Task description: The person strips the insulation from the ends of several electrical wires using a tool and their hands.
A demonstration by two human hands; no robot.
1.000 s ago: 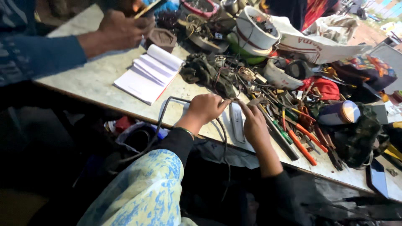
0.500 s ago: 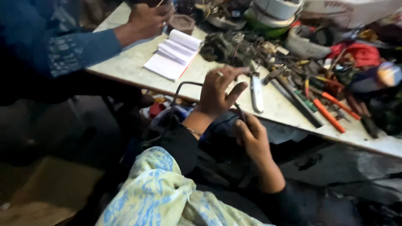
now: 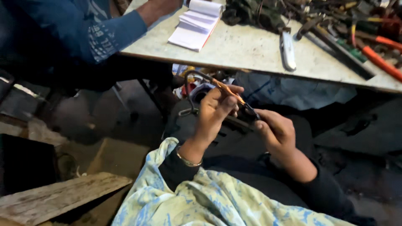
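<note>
My left hand (image 3: 214, 109) and my right hand (image 3: 276, 130) are together below the table edge, over my lap. The left fingers pinch a thin cable (image 3: 190, 86) where bare copper strands (image 3: 229, 91) show. That cable loops up and left in a grey arc. The right hand grips a small dark object (image 3: 250, 112) at the cable's end; its kind is unclear. A metal bangle (image 3: 187, 159) circles my left wrist.
A worn pale table (image 3: 251, 50) holds an open notebook (image 3: 196, 24), a white flat tool (image 3: 288, 50), orange-handled tools (image 3: 379, 60) and a pile of dark parts. Another person's blue-sleeved arm (image 3: 113, 31) rests at the table's left end. A wooden plank (image 3: 54, 196) lies lower left.
My hands have come off the table and down to my lap, bringing the cable with them. The view has tilted downward.
</note>
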